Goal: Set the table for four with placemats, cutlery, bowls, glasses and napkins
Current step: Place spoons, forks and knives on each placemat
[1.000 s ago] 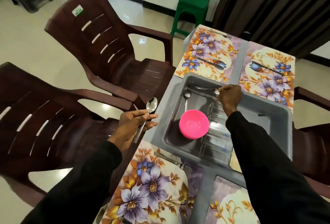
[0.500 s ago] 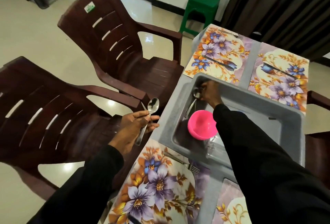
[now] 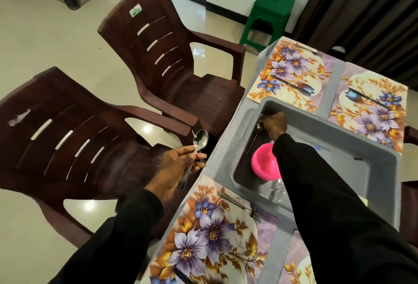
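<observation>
My left hand [image 3: 175, 166] holds a steel spoon [image 3: 196, 151] upright beside the table's left edge, bowl end up. My right hand [image 3: 274, 123] reaches into the grey tub [image 3: 382, 170] at its far left corner, fingers curled on a second spoon [image 3: 256, 135] lying there. A pink bowl [image 3: 263, 161] sits upside down in the tub, with clear glasses [image 3: 277, 191] near my sleeve. Floral placemats lie around the tub: the near left placemat [image 3: 203, 234] bears a fork [image 3: 243, 205], and the far left placemat [image 3: 291, 73] and far right placemat [image 3: 371, 105] each bear a knife.
Two dark brown plastic chairs [image 3: 172, 57] [image 3: 74, 139] stand left of the table. A green stool [image 3: 269, 14] is by the far wall, next to dark curtains. Another chair arm shows at the right edge.
My right hand moved from the tub's far middle to its far left corner and closed on the spoon there. My left hand kept its spoon in place.
</observation>
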